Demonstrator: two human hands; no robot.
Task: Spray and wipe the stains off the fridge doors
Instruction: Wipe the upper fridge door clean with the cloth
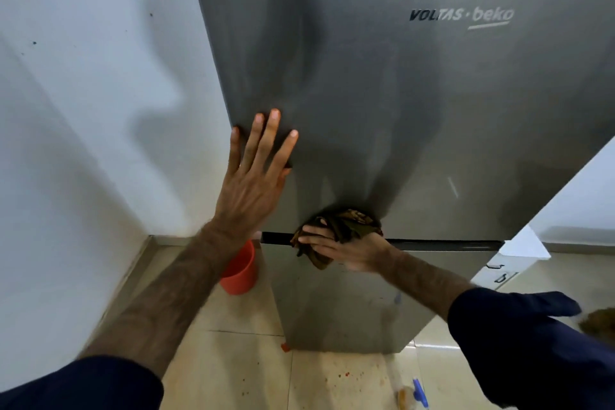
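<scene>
red bucket [240, 271] on floor by wall, far left. left hand [253, 173] flat, fingers spread, pressing upper fridge door [382, 93] near its left edge. right hand [346, 248] bunches brown cloth [339, 226] vs door's bottom edge, at gap above lower door [332, 309]. upper door shows wet dark streaks, prob mid-wipe; lower door still spotty, looks untouched. spray bottle [411, 391] lying on floor, lower right.

The left hand [256, 173] presses flat on the upper fridge door [382, 93] while the right hand [352, 251] holds a brown cloth [336, 230] at its lower edge.
</scene>
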